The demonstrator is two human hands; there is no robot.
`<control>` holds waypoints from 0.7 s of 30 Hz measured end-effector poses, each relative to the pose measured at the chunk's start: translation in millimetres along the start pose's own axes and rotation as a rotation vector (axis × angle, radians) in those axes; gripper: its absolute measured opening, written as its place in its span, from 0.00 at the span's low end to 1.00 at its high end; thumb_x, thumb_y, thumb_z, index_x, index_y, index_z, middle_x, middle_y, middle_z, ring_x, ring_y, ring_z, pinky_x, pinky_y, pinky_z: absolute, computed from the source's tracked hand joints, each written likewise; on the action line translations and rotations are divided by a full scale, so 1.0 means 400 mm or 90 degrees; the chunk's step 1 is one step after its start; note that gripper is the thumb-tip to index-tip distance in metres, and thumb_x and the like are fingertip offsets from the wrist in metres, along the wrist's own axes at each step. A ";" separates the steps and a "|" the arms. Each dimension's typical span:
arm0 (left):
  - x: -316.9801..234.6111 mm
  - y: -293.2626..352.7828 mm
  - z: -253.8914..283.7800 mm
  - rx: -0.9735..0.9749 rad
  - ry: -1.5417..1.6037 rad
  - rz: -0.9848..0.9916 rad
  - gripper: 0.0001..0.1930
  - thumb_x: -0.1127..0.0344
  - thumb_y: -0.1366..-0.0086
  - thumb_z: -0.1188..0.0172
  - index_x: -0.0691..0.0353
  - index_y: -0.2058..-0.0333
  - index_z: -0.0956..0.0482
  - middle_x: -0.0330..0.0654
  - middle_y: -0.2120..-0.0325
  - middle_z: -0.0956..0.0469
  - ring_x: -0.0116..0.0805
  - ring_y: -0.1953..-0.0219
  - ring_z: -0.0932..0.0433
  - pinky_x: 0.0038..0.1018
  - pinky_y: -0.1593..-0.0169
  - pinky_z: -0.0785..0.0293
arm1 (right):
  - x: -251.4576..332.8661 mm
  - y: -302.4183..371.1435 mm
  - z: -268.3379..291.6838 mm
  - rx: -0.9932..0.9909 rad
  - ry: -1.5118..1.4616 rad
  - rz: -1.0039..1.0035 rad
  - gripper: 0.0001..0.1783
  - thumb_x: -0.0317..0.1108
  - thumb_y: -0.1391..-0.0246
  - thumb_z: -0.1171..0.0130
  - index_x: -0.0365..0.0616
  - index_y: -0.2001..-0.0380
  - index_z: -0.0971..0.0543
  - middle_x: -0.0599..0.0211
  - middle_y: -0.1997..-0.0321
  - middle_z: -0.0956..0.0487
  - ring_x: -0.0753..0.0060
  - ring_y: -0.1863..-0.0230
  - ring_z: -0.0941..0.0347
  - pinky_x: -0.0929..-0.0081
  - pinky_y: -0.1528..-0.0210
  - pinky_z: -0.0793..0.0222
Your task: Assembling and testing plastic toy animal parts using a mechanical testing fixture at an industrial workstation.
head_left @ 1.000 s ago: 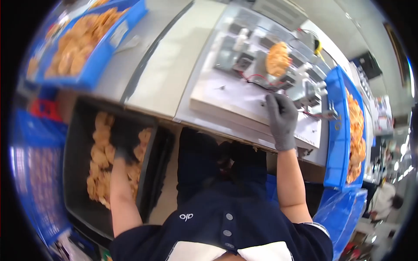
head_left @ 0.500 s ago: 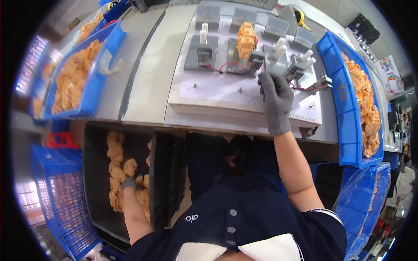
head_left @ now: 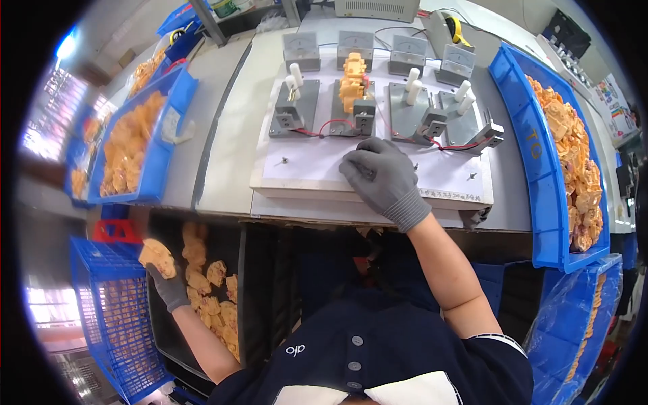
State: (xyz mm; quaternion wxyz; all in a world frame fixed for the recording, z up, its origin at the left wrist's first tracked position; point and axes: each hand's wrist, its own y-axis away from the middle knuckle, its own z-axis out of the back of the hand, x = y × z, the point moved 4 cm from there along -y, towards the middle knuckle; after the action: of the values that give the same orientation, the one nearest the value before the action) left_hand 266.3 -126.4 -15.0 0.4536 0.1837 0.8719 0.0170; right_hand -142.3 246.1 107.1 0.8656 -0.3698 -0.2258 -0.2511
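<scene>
Raised at the left edge of the black bin [head_left: 260,297], my left hand [head_left: 167,287] in a grey glove grips a tan plastic part [head_left: 158,258]. My right hand [head_left: 383,181], also gloved, is curled low over the front of the white test board [head_left: 310,174]; whatever its fingers may hold is hidden. Just beyond that hand, another tan plastic part [head_left: 353,82] stands on the second metal fixture [head_left: 363,116]. The other fixtures bear pairs of white pegs [head_left: 413,88].
Analogue meters [head_left: 354,50] line the board's back. A blue tray [head_left: 540,162] of tan parts stands at right, another blue tray [head_left: 158,152] at left. Loose tan parts [head_left: 216,314] lie in the bin. A blue mesh crate [head_left: 115,310] flanks it.
My left hand has come up and left out of the bin's pile with a tan part. My right hand has moved left and nearer, away from the third fixture. The whole view has shifted slightly.
</scene>
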 end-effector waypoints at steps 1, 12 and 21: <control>-0.008 0.016 -0.061 0.004 -0.004 -0.010 0.24 0.54 0.38 0.46 0.60 0.47 0.36 0.41 0.57 0.28 0.33 0.57 0.27 0.28 0.55 0.27 | 0.008 0.001 -0.003 -0.012 0.008 -0.003 0.08 0.36 0.56 0.39 0.43 0.73 0.20 0.64 0.72 0.24 0.62 0.72 0.27 0.71 0.69 0.30; 0.190 0.252 -0.741 0.140 0.055 -0.128 0.22 0.54 0.43 0.44 0.63 0.56 0.33 0.45 0.70 0.27 0.32 0.75 0.28 0.21 0.79 0.32 | -0.013 0.000 -0.008 -0.035 -0.007 -0.056 0.12 0.38 0.59 0.40 0.46 0.69 0.23 0.64 0.68 0.24 0.58 0.66 0.27 0.64 0.67 0.30; 0.397 0.373 -0.938 0.669 0.148 0.138 0.30 0.62 0.53 0.42 0.64 0.50 0.37 0.42 0.68 0.31 0.34 0.70 0.31 0.27 0.70 0.33 | -0.024 0.007 -0.019 -0.014 -0.036 -0.057 0.14 0.38 0.59 0.39 0.47 0.67 0.26 0.64 0.65 0.27 0.58 0.62 0.28 0.64 0.65 0.29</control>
State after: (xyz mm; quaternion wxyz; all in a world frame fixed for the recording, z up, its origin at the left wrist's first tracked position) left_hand -70.0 117.4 110.5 0.1970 0.4713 0.7834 -0.3539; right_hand -146.5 244.6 95.1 0.8426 -0.3755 -0.2639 -0.2818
